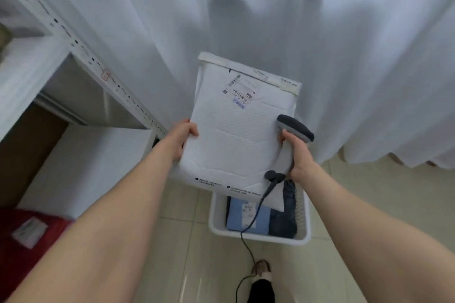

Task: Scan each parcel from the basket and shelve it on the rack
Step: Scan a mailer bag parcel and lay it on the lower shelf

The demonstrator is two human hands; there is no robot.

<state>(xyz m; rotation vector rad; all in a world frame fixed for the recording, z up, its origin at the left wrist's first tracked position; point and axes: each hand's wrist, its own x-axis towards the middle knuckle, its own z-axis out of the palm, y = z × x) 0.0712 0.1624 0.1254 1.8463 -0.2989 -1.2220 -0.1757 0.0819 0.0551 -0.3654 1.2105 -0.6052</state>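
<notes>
While edge-gripped, parcel [236, 135] above basket [270, 240]

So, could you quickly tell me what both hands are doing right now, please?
Left hand: grips the white padded mailer by its left edge.
Right hand: grips the barcode scanner.

Nothing is legible. The label [240, 91] on the white mailer [229, 145] shows what seem to be barcodes. Small print [209, 182] near its lower edge and the red parcel's [14, 261] sticker [29, 231] are blurred.
</notes>
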